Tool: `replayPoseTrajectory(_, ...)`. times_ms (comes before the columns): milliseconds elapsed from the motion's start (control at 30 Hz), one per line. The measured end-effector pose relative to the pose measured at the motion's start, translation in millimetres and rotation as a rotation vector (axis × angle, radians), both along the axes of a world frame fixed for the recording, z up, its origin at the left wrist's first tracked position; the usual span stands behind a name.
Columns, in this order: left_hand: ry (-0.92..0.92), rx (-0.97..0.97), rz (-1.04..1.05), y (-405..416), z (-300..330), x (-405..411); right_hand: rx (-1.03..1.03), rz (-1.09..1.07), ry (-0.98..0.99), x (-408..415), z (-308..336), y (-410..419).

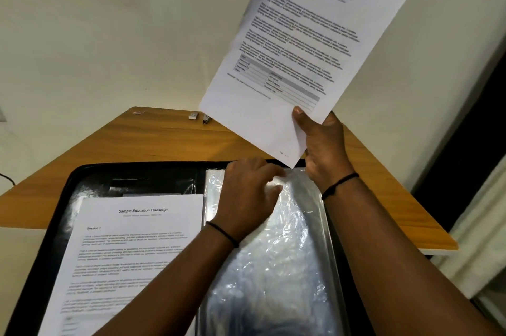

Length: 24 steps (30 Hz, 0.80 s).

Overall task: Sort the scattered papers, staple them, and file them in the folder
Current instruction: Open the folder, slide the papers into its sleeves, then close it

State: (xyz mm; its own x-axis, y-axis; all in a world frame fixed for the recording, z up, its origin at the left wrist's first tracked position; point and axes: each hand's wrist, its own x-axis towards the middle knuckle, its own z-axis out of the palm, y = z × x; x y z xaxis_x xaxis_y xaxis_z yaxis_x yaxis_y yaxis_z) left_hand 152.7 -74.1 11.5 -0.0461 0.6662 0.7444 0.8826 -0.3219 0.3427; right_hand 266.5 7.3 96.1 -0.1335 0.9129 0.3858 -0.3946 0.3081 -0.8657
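Observation:
My right hand (323,144) holds the "Sample Financial Statement" papers (298,48) up in the air by their lower edge, tilted to the right above the desk. My left hand (250,193) pinches the top edge of a clear plastic sleeve (284,253) on the right half of the open black folder (63,193). A "Sample Education Transcript" paper (131,253) lies flat on the folder's left half. A small stapler (206,118) rests at the far edge of the desk.
The wooden desk (153,141) stands against a pale wall, with its right edge near a dark frame and a curtain. A small white box (193,116) lies beside the stapler.

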Motion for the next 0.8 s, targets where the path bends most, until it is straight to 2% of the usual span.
replayPoseTrajectory(233, 0.060, 0.028, 0.059, -3, -3, 5, 0.024, -0.028, -0.180, 15, -8, 1)
replayPoseTrajectory(533, 0.094, -0.017, 0.031, 1, 4, -11, 0.011, 0.032, -0.227, 35, -17, 12)
replayPoseTrajectory(800, 0.312, -0.250, 0.086, -5, 33, -67, -0.012, 0.164, -0.245, 37, -16, 28)
